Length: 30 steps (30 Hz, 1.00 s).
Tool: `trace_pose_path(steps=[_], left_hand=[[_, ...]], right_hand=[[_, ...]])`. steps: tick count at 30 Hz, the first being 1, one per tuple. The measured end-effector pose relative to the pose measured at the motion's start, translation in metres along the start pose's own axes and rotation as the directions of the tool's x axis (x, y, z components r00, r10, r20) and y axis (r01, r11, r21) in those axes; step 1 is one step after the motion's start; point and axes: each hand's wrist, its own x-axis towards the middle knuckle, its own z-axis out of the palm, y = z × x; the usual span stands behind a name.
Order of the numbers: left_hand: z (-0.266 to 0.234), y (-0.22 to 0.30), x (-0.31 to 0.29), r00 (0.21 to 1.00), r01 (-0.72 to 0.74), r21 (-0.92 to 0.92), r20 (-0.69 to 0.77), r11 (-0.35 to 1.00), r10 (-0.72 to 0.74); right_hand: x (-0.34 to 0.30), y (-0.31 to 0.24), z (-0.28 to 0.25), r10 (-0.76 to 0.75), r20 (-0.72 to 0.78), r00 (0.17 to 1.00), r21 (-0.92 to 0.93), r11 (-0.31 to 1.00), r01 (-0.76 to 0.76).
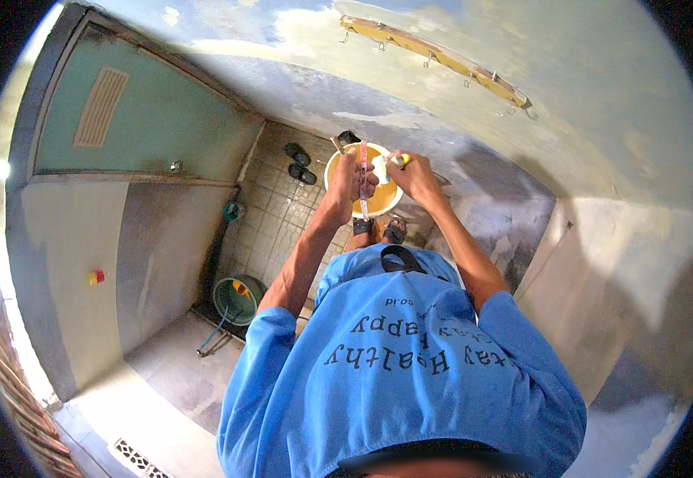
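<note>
Directly below the wearer's raised hands, a round yellow basin [362, 179] with a pale rim sits on the tiled floor [270, 215] of a small washroom. A thin red-and-white strip [363, 179], perhaps a toothbrush (too small to be sure), hangs upright over the basin, and the left hand [350, 179] is closed around it. The right hand [412, 174] is clenched on a small yellow-ended object [400, 159], with something white [380, 169] between the two hands; what it is cannot be told. Both forearms stretch forward from a blue printed shirt [398, 358] filling the lower view. Two sandalled feet [378, 229] stand just this side of the basin. Beyond the basin lie dark slippers [298, 163]. To the left, a green bucket [239, 296] stands in a corner, with a small teal ring [233, 211] by the wall. A green door [135, 119] with a vent is at upper left, and a wooden hook rail [434, 57] is fixed on the stained wall above.
</note>
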Motion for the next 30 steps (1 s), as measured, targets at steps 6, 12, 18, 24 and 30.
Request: trace_pose_path(steps=[6,12,18,24,30], left_hand=[[0.009,0.02,-0.005,0.99,-0.008,-0.016,0.144,1.0,0.01],[0.014,0.025,-0.009,0.997,-0.016,-0.019,0.071,1.0,0.017],[0.02,0.032,-0.012,0.999,-0.018,0.004,0.035,1.0,0.018],[0.015,0.032,-0.007,1.0,0.006,-0.033,0.022,0.999,-0.005],[0.006,0.028,-0.003,0.999,-0.009,-0.086,0.05,0.996,0.013]], right_hand=[[0.051,0.055,0.052,-0.424,-0.127,0.897,-0.246,0.889,0.386],[0.054,0.028,0.048,-0.323,0.131,0.937,-0.183,0.921,0.343],[0.056,0.054,0.071,-0.63,-0.146,0.763,-0.271,0.767,0.581],[0.042,0.015,0.047,-0.124,0.045,0.991,-0.218,0.967,0.131],[0.019,-0.008,0.011,-0.039,-0.144,0.989,-0.042,0.999,0.033]])
